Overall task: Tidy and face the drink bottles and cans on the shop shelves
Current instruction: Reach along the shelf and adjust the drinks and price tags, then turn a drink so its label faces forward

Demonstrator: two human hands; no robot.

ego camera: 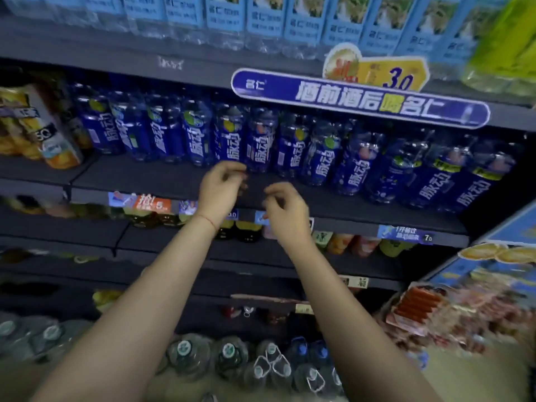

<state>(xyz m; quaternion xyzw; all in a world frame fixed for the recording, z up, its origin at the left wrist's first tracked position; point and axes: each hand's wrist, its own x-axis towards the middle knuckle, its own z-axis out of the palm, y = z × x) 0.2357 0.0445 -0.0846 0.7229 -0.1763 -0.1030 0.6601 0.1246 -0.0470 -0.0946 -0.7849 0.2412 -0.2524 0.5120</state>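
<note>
— What's sitting at the far left of that middle shelf?

— A pale carton with orange fruit printed on it, leaning at a slant. Right of it a row of blue-labelled drink bottles is running the whole way across to the right, standing upright, set back from the shelf's front edge.

— And the hands?

— Both are hovering in front of that shelf, near the middle. The left hand is hanging with its fingers loosely curled and nothing in them; a thin red thread is circling its wrist. Its fingertips are coming just beside the foot of one bottle in the row, but the blur is keeping me from saying whether they are touching it.

— The right one?

— The right hand is sitting a little nearer and lower, fingers bent inward, also holding nothing. The bottles are lying beyond it, further back on the shelf, apart from it.

— Anything else in view?

— A blue banner with white characters is hanging off the shelf edge above, to the right. Big water jugs are standing low down, near the floor.
</note>
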